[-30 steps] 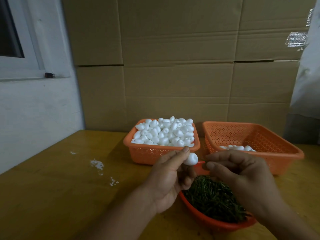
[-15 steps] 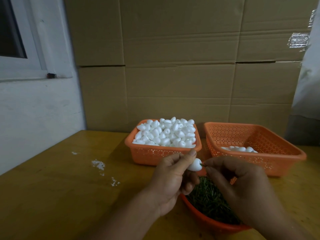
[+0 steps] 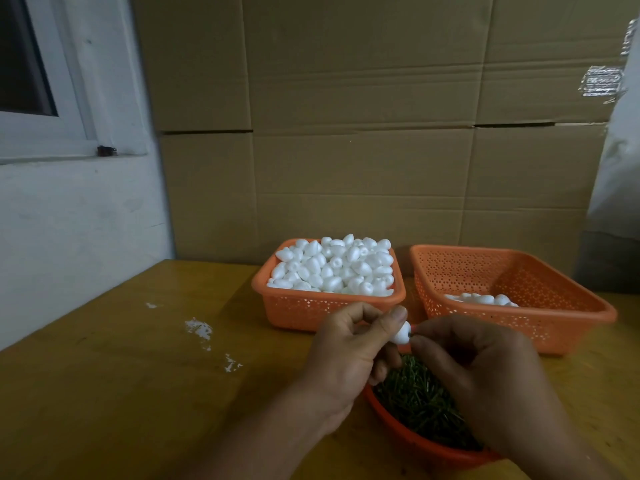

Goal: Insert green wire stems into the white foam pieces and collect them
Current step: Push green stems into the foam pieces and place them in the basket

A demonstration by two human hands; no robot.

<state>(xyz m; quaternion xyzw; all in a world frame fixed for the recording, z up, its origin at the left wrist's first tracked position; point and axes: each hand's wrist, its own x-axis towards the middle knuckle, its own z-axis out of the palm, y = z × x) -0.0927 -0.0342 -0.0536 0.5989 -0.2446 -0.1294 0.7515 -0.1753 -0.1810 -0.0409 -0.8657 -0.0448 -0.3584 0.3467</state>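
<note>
Fingers (image 3: 391, 323) of both hands pinch foam piece (image 3: 401, 333), palms facing.

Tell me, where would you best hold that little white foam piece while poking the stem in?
Judging by the shot, pinch the foam piece round its wider back half, coming from the left as the left hand does. Its narrow tip then points right, bare, where the right hand brings the stem.

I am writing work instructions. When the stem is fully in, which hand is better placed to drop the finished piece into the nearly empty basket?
Probably the left hand: it already grips the foam piece. The right hand pinches only the stem end, though it lies nearer the basket.
</note>
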